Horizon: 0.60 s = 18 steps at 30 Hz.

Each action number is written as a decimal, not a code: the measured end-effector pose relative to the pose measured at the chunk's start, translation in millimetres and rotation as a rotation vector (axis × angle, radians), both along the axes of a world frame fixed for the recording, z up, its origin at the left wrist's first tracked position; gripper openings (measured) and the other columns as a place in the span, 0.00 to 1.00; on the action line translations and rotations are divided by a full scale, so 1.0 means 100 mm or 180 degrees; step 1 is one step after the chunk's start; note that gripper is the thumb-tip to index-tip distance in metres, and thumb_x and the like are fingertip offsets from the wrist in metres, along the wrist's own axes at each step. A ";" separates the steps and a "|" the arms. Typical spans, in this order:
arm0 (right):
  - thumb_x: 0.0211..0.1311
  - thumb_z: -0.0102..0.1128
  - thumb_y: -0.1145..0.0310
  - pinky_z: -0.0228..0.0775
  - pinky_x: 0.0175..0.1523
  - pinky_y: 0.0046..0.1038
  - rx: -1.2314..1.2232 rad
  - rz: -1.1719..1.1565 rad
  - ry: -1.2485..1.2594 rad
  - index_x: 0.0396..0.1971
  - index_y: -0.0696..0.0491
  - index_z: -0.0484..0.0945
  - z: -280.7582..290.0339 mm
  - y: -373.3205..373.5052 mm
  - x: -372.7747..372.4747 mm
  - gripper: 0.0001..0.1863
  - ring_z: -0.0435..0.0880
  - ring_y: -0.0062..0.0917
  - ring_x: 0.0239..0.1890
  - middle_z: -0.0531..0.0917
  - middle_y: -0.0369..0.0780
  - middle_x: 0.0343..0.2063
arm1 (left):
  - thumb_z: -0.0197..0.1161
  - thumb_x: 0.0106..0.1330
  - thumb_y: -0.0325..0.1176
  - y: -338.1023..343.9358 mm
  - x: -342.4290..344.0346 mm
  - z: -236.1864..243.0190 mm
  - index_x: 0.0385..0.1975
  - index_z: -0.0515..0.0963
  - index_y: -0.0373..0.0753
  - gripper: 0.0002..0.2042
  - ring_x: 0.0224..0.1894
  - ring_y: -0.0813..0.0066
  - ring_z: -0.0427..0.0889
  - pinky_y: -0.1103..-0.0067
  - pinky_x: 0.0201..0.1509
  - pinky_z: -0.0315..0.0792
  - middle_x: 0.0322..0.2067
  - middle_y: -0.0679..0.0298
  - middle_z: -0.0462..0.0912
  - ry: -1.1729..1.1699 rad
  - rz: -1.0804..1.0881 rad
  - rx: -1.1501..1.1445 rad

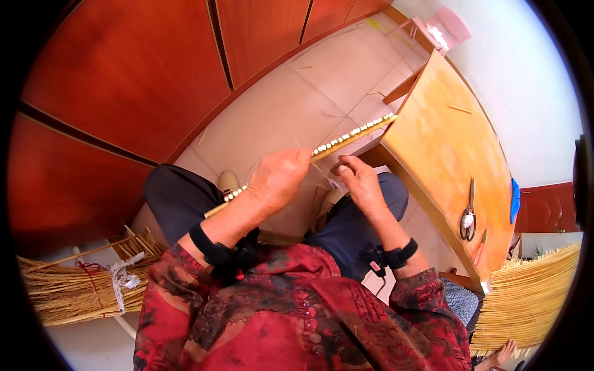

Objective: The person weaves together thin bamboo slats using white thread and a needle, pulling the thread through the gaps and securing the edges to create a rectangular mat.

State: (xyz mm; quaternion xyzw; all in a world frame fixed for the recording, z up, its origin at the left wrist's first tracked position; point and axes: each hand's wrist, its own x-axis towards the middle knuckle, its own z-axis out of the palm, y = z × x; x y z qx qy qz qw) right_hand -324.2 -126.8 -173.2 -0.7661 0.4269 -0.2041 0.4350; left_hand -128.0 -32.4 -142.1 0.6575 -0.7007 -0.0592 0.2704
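My left hand (281,176) is closed round a long yellowish stick (346,142) lined with a row of small white pieces (356,131). The stick runs diagonally, its upper end near the wooden table's edge, its lower part passing behind my left forearm. My right hand (362,185) is just below and right of the stick, its fingers curled on a small dark item that I cannot make out. Thin pale strands (334,183) hang beside that hand.
The wooden table (433,130) at right carries scissors (468,219), an orange-handled tool (478,250) and blue cloth (515,201). Straw bundles (68,297) lie lower left; a reed mat (526,297) with another person's hand (504,352) lower right. Red cabinets (124,68), pink chair (451,31) beyond.
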 end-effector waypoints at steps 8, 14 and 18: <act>0.56 0.60 0.78 0.70 0.45 0.32 -0.1787 -0.0071 -0.0438 0.42 0.57 0.79 0.68 0.14 -0.06 0.13 0.78 0.39 0.40 0.79 0.46 0.36 | 0.62 0.53 0.25 -0.05 0.36 0.48 0.38 0.72 0.37 0.12 0.34 0.53 0.80 0.66 0.35 0.75 0.29 0.54 0.79 -0.0243 -0.0364 -0.0263; 0.45 0.69 0.76 0.65 0.55 0.39 -0.3209 0.0155 -0.0075 0.51 0.55 0.74 1.10 0.11 -0.03 0.28 0.75 0.41 0.50 0.78 0.44 0.44 | 0.63 0.52 0.24 0.10 0.75 0.83 0.38 0.73 0.35 0.13 0.32 0.60 0.80 0.71 0.36 0.74 0.29 0.58 0.80 -0.1001 -0.0876 -0.0487; 0.42 0.71 0.72 0.62 0.59 0.41 -0.2857 0.0860 0.0301 0.56 0.54 0.70 1.04 0.24 0.08 0.35 0.73 0.40 0.54 0.76 0.45 0.48 | 0.63 0.51 0.22 0.31 0.91 1.04 0.36 0.74 0.34 0.12 0.29 0.64 0.78 0.73 0.34 0.71 0.27 0.62 0.78 -0.1321 -0.1221 -0.0378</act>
